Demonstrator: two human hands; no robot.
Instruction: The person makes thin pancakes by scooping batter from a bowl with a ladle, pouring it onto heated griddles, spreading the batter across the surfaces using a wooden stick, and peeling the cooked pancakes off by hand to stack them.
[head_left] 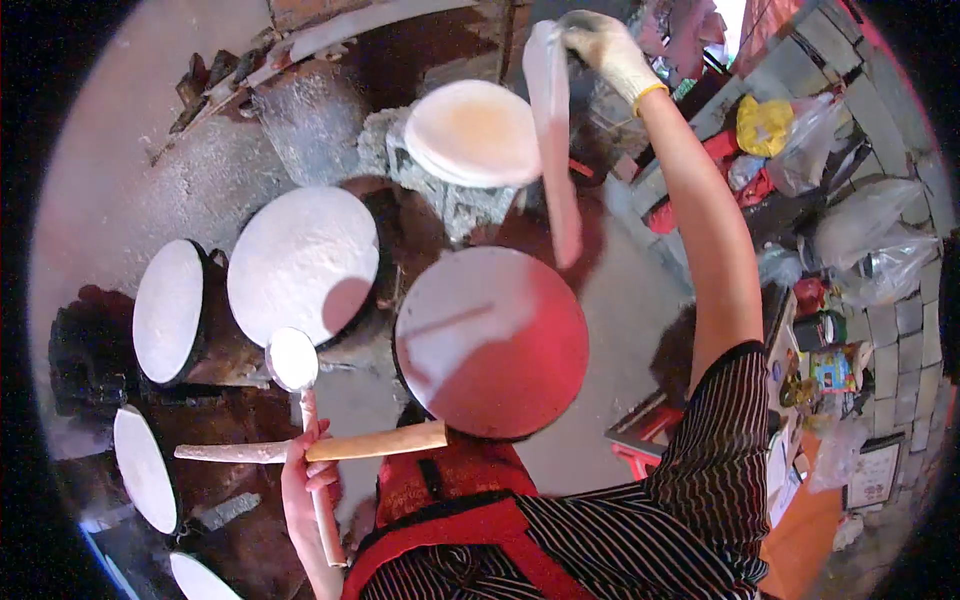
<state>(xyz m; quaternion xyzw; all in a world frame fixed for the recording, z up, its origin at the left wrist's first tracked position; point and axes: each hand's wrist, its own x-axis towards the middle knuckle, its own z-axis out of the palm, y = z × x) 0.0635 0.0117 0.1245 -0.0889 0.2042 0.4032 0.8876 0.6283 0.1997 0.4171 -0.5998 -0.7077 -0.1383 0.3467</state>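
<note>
My left hand (308,468), bare, is closed around a ladle (293,360) whose round bowl looks white, and a wooden spatula (385,441) lying crosswise. My right hand (608,52), in a white glove with a yellow cuff, is raised far forward. Its fingers grip the top end of a thin, pale sheet (552,140), seen nearly edge-on and hanging down; I cannot tell what it is made of. Below the sheet is a round griddle (490,340) with a greyish surface partly in red light. Left of the sheet, round pale flatbreads (472,130) are stacked on a stand.
Along the left stand several round griddles with white coatings, including a large one (303,265) and a smaller one (168,312). Plastic bags (880,235) and a yellow bag (764,126) lie at the right by a brick wall. A red-framed stool (635,455) is near my right side.
</note>
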